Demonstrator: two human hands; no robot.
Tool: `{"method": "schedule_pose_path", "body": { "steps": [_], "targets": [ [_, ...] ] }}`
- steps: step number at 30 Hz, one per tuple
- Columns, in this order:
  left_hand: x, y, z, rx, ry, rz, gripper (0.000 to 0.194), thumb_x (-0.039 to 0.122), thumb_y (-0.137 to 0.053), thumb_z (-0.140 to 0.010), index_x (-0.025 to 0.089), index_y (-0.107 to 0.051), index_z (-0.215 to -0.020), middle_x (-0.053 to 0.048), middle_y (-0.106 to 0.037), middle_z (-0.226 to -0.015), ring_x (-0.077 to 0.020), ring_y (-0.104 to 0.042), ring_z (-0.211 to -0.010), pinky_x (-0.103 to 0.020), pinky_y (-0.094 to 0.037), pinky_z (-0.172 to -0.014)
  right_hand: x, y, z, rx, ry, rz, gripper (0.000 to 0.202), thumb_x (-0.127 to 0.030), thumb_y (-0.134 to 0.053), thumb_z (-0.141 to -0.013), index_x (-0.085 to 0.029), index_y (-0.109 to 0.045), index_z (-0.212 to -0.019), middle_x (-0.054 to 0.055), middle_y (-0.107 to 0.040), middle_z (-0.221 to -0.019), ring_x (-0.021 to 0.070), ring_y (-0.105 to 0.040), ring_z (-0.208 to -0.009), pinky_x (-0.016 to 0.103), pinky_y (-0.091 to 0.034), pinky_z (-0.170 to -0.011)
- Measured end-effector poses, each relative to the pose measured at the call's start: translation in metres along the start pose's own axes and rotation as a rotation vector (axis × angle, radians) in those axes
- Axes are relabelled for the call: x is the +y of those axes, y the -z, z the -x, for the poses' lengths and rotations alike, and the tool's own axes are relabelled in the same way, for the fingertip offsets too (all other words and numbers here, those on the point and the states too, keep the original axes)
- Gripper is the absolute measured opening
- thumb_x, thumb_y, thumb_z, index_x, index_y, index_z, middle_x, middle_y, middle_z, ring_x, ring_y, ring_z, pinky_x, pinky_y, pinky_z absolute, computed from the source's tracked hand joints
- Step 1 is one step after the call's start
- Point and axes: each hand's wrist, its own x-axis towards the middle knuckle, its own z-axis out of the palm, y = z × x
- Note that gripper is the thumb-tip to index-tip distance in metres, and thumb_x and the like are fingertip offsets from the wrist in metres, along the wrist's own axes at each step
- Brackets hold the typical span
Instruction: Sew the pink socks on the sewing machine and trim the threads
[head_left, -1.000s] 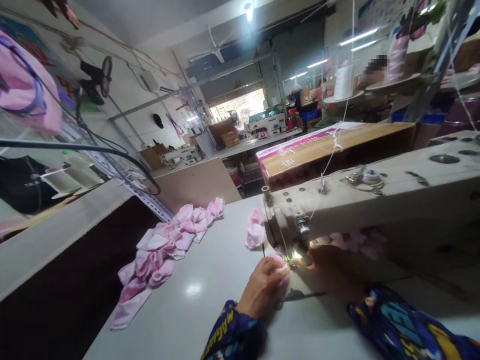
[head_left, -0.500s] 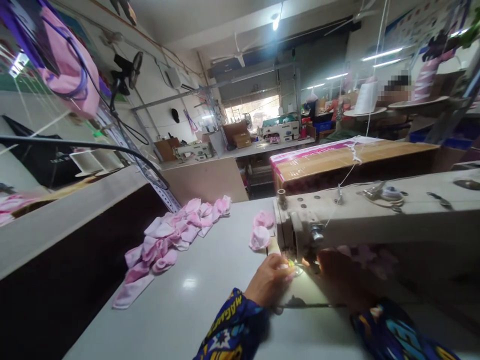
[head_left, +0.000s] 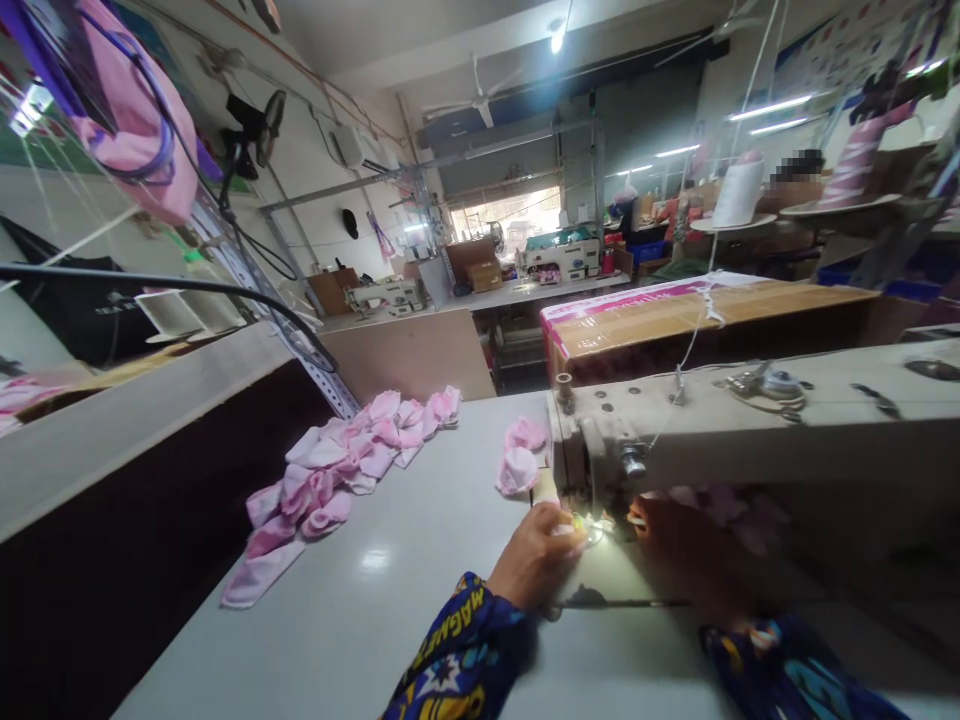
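At the lit needle area of the boxy, pale sewing machine (head_left: 765,425), left hand (head_left: 534,558) pinches a pale cloth scrap (head_left: 562,529), mostly finger-covered. Right hand (head_left: 679,545) shadowed beneath the machine's arm; grip cannot be determined. Crumpled, curled pink cloth pieces (head_left: 330,475) form an elongated heap on the glossy tabletop (head_left: 405,610); rounded clump (head_left: 519,468) beside the machine head.

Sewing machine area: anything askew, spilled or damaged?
The white thread looks bunched or knotted where it passes the carton behind the sewing machine, unlike its straight run above; possible snag. No spill or damage visible, though the needle area is partly hidden.
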Motion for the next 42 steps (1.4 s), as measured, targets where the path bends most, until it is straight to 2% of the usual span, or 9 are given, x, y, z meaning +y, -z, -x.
{"method": "schedule_pose_path", "body": {
  "steps": [4,10,18,21,24,28,34,38,42],
  "targets": [
    [-0.002,0.003,-0.003,0.01,-0.037,-0.032,0.023,0.021,-0.046,-0.093,0.02,-0.069,-0.087,-0.006,-0.06,-0.078,-0.0165,-0.056,-0.075,-0.028,-0.05,-0.067,-0.009,0.006,0.009,-0.051,-0.02,-0.026,0.011,-0.031,-0.062,-0.083,-0.02,-0.065,-0.084,0.006,-0.068,-0.075,0.0225,-0.064,-0.069,0.028,-0.036,-0.056],
    [0.002,0.011,-0.01,0.099,-0.126,-0.075,0.023,0.015,-0.041,-0.092,0.019,-0.064,-0.088,-0.005,-0.062,-0.079,-0.0174,-0.053,-0.077,-0.034,-0.05,-0.074,-0.01,0.013,-0.002,-0.138,0.096,0.042,0.028,-0.001,-0.051,-0.073,-0.017,-0.064,-0.093,0.008,-0.067,-0.085,0.0205,-0.064,-0.076,0.027,-0.04,-0.061],
    [0.018,0.031,0.002,0.204,-0.09,-0.016,0.021,0.014,-0.049,-0.087,0.02,-0.066,-0.097,-0.009,-0.067,-0.091,-0.0223,-0.059,-0.093,-0.043,-0.05,-0.088,-0.008,0.005,-0.004,-0.15,0.152,0.046,0.032,0.002,-0.046,-0.073,-0.016,-0.062,-0.095,0.01,-0.067,-0.088,0.022,-0.064,-0.079,0.027,-0.042,-0.063],
    [0.031,0.022,0.022,0.289,0.102,0.198,0.025,0.018,-0.048,-0.091,0.022,-0.068,-0.104,-0.01,-0.068,-0.094,-0.0213,-0.062,-0.091,-0.034,-0.055,-0.079,-0.005,-0.007,0.023,-0.089,0.109,-0.118,0.028,-0.004,-0.045,-0.075,-0.021,-0.06,-0.092,0.004,-0.067,-0.082,0.0189,-0.063,-0.068,0.025,-0.043,-0.059],
    [0.058,0.001,0.037,0.307,0.584,0.658,0.028,0.037,-0.055,-0.089,0.023,-0.067,-0.111,-0.01,-0.068,-0.103,-0.0183,-0.065,-0.08,-0.028,-0.056,-0.071,-0.006,-0.012,0.051,0.093,0.075,-0.557,0.022,-0.014,-0.041,-0.081,-0.023,-0.058,-0.09,0.002,-0.066,-0.075,0.0172,-0.062,-0.065,0.023,-0.045,-0.061],
    [0.094,-0.024,0.038,0.429,1.093,1.208,0.051,0.052,-0.076,-0.068,0.02,-0.067,-0.106,-0.009,-0.069,-0.098,-0.0164,-0.065,-0.072,-0.024,-0.053,-0.062,-0.02,0.006,0.07,0.002,0.09,-0.959,0.014,-0.023,-0.046,-0.081,-0.023,-0.059,-0.087,-0.001,-0.065,-0.072,0.0149,-0.06,-0.06,0.021,-0.043,-0.055],
    [0.104,-0.029,0.037,0.47,1.083,1.469,0.042,0.048,-0.084,-0.057,0.016,-0.065,-0.076,-0.004,-0.067,-0.073,-0.0164,-0.063,-0.068,-0.025,-0.051,-0.064,-0.034,0.012,0.08,-0.11,0.094,-1.069,0.018,-0.026,-0.044,-0.082,-0.023,-0.06,-0.09,-0.002,-0.064,-0.069,0.0148,-0.058,-0.059,0.022,-0.043,-0.055],
    [0.103,-0.01,0.043,0.479,1.113,1.498,0.04,0.044,-0.085,-0.058,0.016,-0.063,-0.075,-0.003,-0.065,-0.072,-0.0127,-0.061,-0.064,-0.022,-0.05,-0.061,-0.034,0.012,0.083,-0.146,0.09,-0.972,0.027,-0.029,-0.056,-0.078,-0.025,-0.06,-0.105,-0.001,-0.066,-0.079,0.0173,-0.062,-0.068,0.025,-0.046,-0.062],
    [0.103,0.011,0.047,0.519,1.243,1.461,0.044,0.042,-0.088,-0.053,0.015,-0.064,-0.078,0.001,-0.061,-0.067,-0.0084,-0.057,-0.055,-0.017,-0.048,-0.054,-0.032,0.023,0.078,-0.049,0.101,-0.876,0.027,-0.046,-0.048,-0.09,-0.025,-0.064,-0.085,0.001,-0.068,-0.077,0.0178,-0.063,-0.068,0.025,-0.045,-0.06]
  ]
}}
